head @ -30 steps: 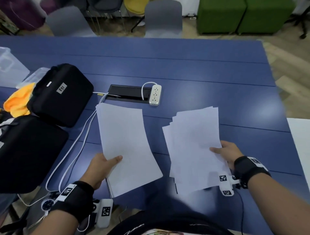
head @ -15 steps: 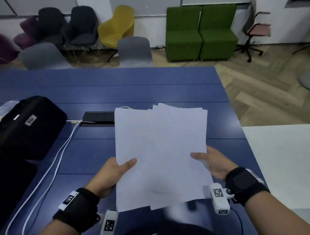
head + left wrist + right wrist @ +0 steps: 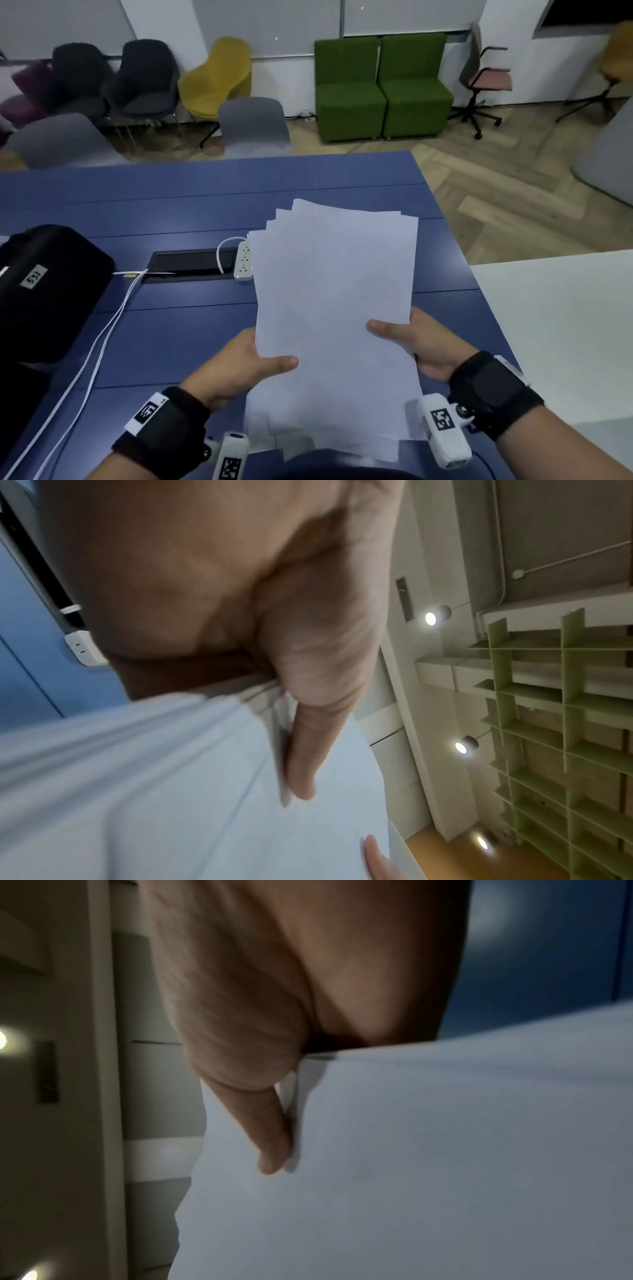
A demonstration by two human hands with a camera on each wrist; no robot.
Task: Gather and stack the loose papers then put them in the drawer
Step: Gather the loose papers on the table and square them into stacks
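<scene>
A stack of white papers (image 3: 335,301) is held above the blue table (image 3: 171,192), its top edges fanned unevenly. My left hand (image 3: 250,363) pinches the stack's left edge, thumb on top, fingers hidden beneath. My right hand (image 3: 411,339) pinches the right edge the same way. In the left wrist view the thumb presses on the papers (image 3: 171,791), several sheet edges showing. In the right wrist view the thumb lies on the papers (image 3: 428,1150). No drawer is in view.
A black bag (image 3: 51,287) sits at the left with white cables (image 3: 113,318) running past it. A white power strip (image 3: 243,260) lies by a black cable hatch (image 3: 188,262). A white table (image 3: 561,329) adjoins on the right. Chairs stand beyond the far edge.
One second ago each hand held its own pile apart. The two piles came together into one stack, which has since shifted right and been raised; the head view tilted up.
</scene>
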